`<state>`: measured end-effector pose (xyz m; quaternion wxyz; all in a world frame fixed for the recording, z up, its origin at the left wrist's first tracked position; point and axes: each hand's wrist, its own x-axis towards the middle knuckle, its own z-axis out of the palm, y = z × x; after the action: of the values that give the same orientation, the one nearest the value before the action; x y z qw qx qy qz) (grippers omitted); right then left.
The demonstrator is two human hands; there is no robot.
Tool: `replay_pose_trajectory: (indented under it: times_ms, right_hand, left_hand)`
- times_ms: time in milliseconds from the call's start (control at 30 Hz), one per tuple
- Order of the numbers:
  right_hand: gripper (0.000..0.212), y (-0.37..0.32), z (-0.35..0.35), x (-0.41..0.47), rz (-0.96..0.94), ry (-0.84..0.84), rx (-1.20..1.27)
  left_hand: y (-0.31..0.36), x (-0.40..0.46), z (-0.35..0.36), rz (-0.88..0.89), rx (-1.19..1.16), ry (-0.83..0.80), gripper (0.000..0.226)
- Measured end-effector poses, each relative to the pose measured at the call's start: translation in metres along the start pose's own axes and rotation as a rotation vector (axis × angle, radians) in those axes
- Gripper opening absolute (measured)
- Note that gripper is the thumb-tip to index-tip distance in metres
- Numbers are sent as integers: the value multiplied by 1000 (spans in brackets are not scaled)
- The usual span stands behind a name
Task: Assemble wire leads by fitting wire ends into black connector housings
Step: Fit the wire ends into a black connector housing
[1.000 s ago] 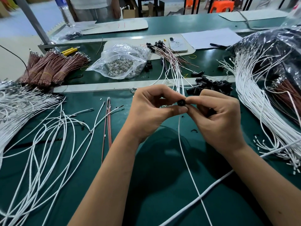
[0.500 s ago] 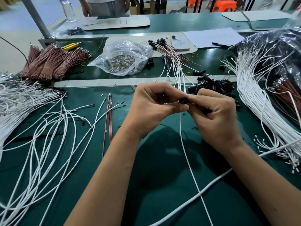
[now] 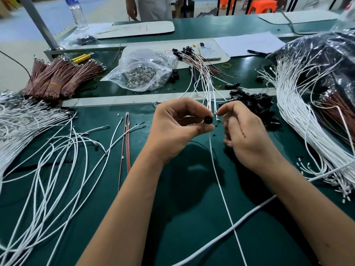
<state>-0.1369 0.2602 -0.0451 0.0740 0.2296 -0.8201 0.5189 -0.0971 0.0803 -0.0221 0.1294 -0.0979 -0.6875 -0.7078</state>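
Observation:
My left hand (image 3: 178,129) pinches a small round black connector housing (image 3: 208,120) between thumb and forefinger, above the green mat. A thin white wire (image 3: 221,189) runs from under that thumb toward me. My right hand (image 3: 245,133) is just right of the housing, a small gap away. Its thumb and forefinger pinch a short white wire end (image 3: 216,116), and its other fingers are curled. A pile of loose black housings (image 3: 255,104) lies behind my right hand. Finished leads with black housings (image 3: 201,73) fan out behind both hands.
Loose white wires (image 3: 48,160) cover the left of the mat, with brown wires (image 3: 126,146) beside them. A big white wire bundle (image 3: 299,116) fills the right. Behind are brown wire bundles (image 3: 57,77), a bag of metal terminals (image 3: 142,73) and a phone (image 3: 209,51). A thick white cable (image 3: 249,212) crosses near me.
My hands met at the housing before. Now my right hand has drawn a little to the right and the housing stays in my left hand.

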Motion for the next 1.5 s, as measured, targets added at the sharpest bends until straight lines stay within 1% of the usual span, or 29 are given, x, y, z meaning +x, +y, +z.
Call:
replay_pose_trajectory:
  times_ms: [100, 200, 233, 300, 367, 433, 500, 600, 800, 933, 1133, 1267, 1400, 1500]
  right_hand:
    - [15, -2, 0, -1, -19, 12, 115]
    - [5, -7, -4, -2, -58, 88, 242]
    - [6, -9, -5, -3, -82, 122, 259]
    - [12, -12, -7, -4, -145, 179, 221]
    - [10, -17, -7, -5, -199, 206, 175]
    - [6, -21, -6, -7, -219, 195, 177]
    - [7, -23, -5, -7, -238, 156, 157]
    - [9, -22, -2, -7, -285, 120, 56]
    - [2, -18, -4, -7, -291, 141, 22]
    - [2, -19, -3, -7, -319, 135, -18]
    - [5, -17, -5, -6, -318, 165, -93]
    - [5, -11, -4, -5, -260, 156, 0]
    - [6, -7, -1, -5, -181, 121, 137]
    - [8, -6, 3, -6, -152, 89, 155]
  left_hand:
    - [-3, 1, -2, -19, 58, 25, 34]
    - [-4, 2, -2, -37, 99, 43, 36]
    - [-4, 2, -1, -41, 109, 46, 36]
    - [-4, 2, -2, -49, 125, 49, 36]
    - [-5, 2, -2, -49, 137, 51, 35]
    - [-5, 2, -2, -52, 151, 52, 34]
    - [-4, 2, -3, -52, 165, 47, 33]
    - [-4, 2, -4, -41, 181, 40, 30]
    - [-5, 3, -2, -17, 207, 40, 29]
    - [-7, 3, -2, 0, 225, 34, 28]
    - [-9, 2, -1, 16, 228, 71, 26]
    - [-9, 2, -2, 17, 222, 60, 22]
    - [-9, 2, -1, 50, 254, 65, 29]
    - [-11, 2, -3, 82, 296, 42, 26]
